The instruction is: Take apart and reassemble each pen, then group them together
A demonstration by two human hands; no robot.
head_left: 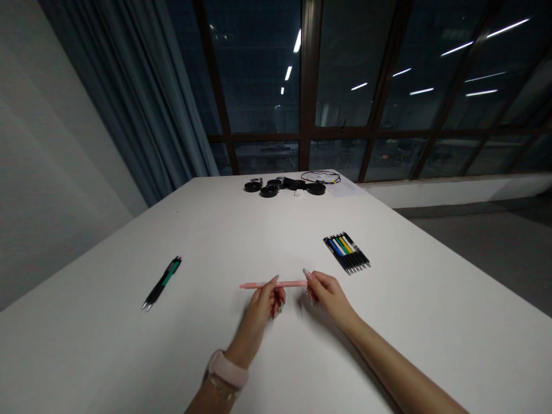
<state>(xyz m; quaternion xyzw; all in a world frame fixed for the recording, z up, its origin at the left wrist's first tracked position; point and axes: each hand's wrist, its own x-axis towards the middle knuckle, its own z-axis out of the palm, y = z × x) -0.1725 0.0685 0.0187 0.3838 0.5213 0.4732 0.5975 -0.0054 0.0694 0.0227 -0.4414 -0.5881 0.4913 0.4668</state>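
A slim pink pen [291,283] lies crosswise between my two hands, held just above the white table. My left hand [265,300] pinches it near its middle, thumb on top. At the pen's right end, my right hand [323,290] closes thumb and fingers on it. Right of my hands, a row of pens [347,253] lies side by side, black with blue, white, green and yellow parts. Off to the left rest two black pens [162,283], one with a green part, lying close together at a slant.
Black round items [269,191] and a coiled black cable [321,177] lie at the far end of the white table [241,230]. A sheet of paper [347,190] is beside them. A blue curtain [142,86] and dark windows stand behind the table.
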